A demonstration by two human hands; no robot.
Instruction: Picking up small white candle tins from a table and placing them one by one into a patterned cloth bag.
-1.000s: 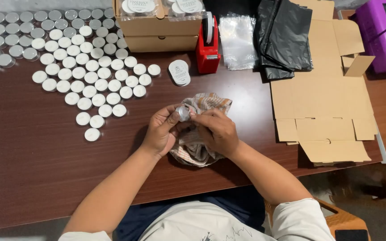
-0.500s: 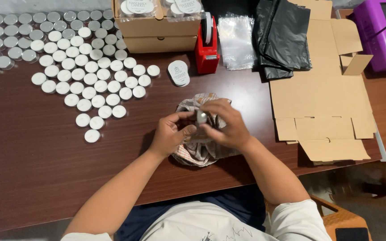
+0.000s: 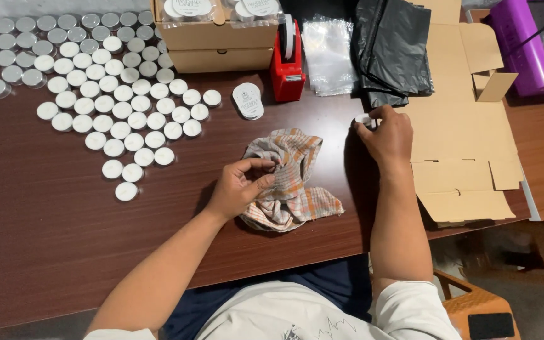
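My left hand (image 3: pixel 242 187) pinches the cloth (image 3: pixel 288 182) mid-counter. My right hand (image 3: pixel 386 133), well right of it, grips a small jar (image 3: pixel 364 119) beside the cardboard (image 3: pixel 458 135).

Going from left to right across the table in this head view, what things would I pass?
White candles → checked cloth → red tape dispenser → black bags → flat cardboard → purple machine.
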